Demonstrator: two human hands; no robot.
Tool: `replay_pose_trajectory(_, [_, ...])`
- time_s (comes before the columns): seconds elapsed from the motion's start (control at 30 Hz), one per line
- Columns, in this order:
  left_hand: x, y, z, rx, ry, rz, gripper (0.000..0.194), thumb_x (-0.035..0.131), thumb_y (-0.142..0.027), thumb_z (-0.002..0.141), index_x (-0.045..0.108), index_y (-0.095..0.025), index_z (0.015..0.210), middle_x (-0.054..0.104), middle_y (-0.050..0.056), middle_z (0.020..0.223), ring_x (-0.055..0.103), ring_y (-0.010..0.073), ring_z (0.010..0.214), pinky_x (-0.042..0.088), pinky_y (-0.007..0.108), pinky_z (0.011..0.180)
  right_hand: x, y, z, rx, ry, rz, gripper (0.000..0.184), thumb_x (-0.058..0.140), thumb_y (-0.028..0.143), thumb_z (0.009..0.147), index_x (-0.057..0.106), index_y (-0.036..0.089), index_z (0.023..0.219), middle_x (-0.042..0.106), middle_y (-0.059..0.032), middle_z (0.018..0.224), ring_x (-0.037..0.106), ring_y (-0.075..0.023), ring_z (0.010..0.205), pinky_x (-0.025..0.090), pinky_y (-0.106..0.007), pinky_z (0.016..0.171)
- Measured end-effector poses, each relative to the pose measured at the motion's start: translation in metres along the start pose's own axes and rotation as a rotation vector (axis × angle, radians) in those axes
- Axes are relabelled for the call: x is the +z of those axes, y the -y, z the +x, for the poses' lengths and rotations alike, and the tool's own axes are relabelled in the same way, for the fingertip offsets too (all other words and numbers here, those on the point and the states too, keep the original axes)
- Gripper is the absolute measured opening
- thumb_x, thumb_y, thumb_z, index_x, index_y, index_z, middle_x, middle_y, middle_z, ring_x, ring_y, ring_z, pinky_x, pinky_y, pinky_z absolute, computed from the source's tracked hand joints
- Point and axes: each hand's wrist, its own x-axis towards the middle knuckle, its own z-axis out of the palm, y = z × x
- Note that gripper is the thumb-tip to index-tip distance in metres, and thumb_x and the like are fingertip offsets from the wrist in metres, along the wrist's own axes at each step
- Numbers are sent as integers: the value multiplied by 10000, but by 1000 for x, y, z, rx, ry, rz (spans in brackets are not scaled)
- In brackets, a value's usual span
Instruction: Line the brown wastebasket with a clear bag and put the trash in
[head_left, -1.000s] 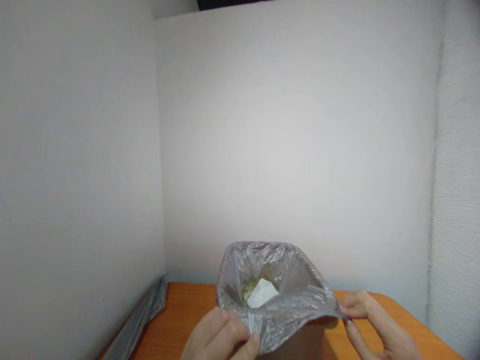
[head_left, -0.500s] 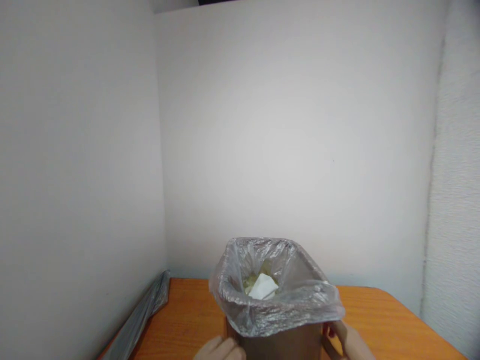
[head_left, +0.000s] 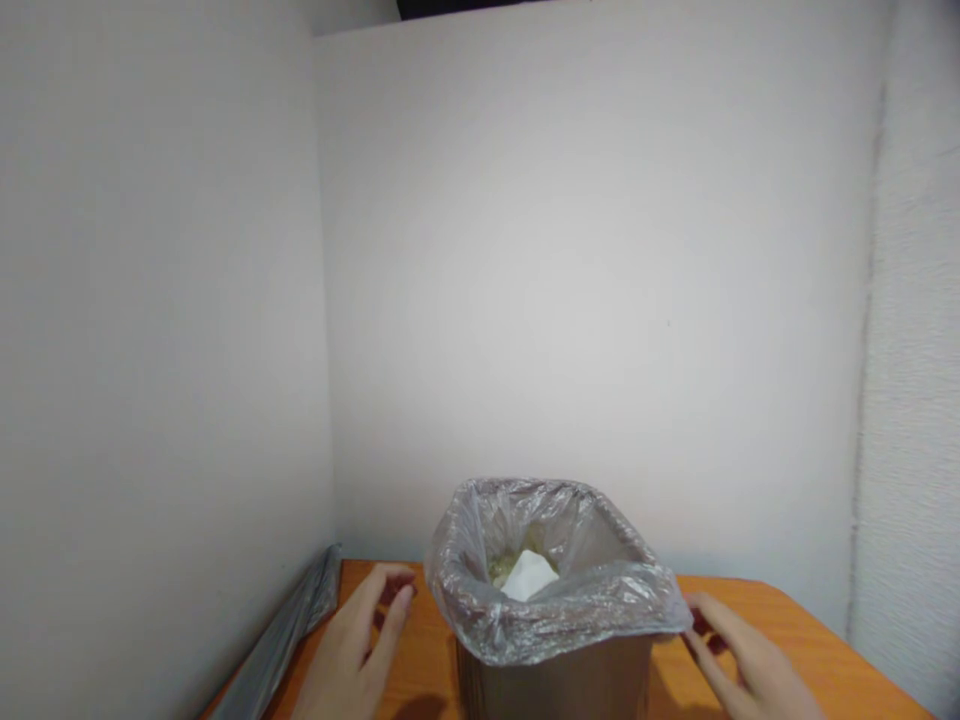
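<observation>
A small brown bin (head_left: 559, 685) stands on the orange table (head_left: 817, 655), lined with a clear plastic bag (head_left: 559, 625) folded over its rim. Inside lie a white crumpled paper (head_left: 527, 577) and some yellowish scraps. My left hand (head_left: 352, 650) is left of the bin, fingers stretched out and apart, touching nothing. My right hand (head_left: 742, 660) is at the bin's right side, fingers extended, with the fingertips at the hanging edge of the bag; whether they pinch it is unclear.
White walls close off the back, left and right. A folded grey plastic sheet (head_left: 289, 625) lies along the left wall at the table's edge. Bare table shows on both sides of the bin.
Both hands came up from low at the bin's front and moved outward to its sides. The left hand let go and spread its fingers. The bag's rim sits folded lower over the bin.
</observation>
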Motion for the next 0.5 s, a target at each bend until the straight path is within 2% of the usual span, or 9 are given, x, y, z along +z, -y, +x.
replay_pose_trajectory(0.1, [2, -17, 17, -116, 21, -204, 474, 393, -657, 919, 477, -222, 1087, 684, 56, 950, 656, 202, 857, 499, 323, 788, -21, 14, 19, 95, -130, 52, 381, 468, 563, 912, 637, 245, 1038, 717, -68, 1060, 671, -238, 987, 516, -351, 894])
replay_pose_trajectory(0.2, [10, -24, 26, -166, 129, -448, 662, 565, -728, 791, 377, -216, 1167, 618, -24, 771, 597, 158, 649, 460, 276, 618, -34, 37, 26, 101, -205, 91, 405, 477, 613, 903, 611, 261, 1051, 696, -45, 1079, 653, -226, 1008, 499, -334, 903])
replay_pose_trajectory(0.3, [12, -26, 28, -212, 253, -656, 727, 739, -621, 717, 344, -225, 1181, 562, -69, 735, 554, 116, 627, 435, 244, 622, -35, 61, 25, -33, -152, 91, 353, 519, 569, 907, 606, 255, 1041, 668, -45, 1065, 633, -206, 989, 512, -291, 857])
replay_pose_trajectory(0.37, [7, -26, 29, -223, 306, -725, 675, 761, -558, 734, 362, -221, 1162, 577, -56, 764, 559, 108, 667, 421, 232, 639, -33, 69, 23, -135, -72, 71, 300, 562, 512, 905, 618, 249, 1038, 647, -59, 1087, 617, -205, 1011, 524, -274, 848])
replay_pose_trajectory(0.43, [0, -22, 31, -217, 293, -728, 605, 728, -554, 777, 390, -214, 1147, 589, -44, 784, 553, 102, 683, 407, 223, 640, -31, 69, 21, -192, -32, 62, 268, 585, 474, 902, 639, 243, 1028, 629, -79, 1132, 610, -215, 1032, 538, -280, 851])
replay_pose_trajectory(0.5, [-7, -12, 34, -201, 228, -672, 537, 658, -574, 834, 414, -208, 1142, 568, -56, 741, 523, 89, 651, 394, 211, 624, -30, 62, 20, -207, -29, 64, 265, 616, 460, 884, 658, 244, 1031, 620, -94, 1177, 613, -229, 1045, 552, -292, 847])
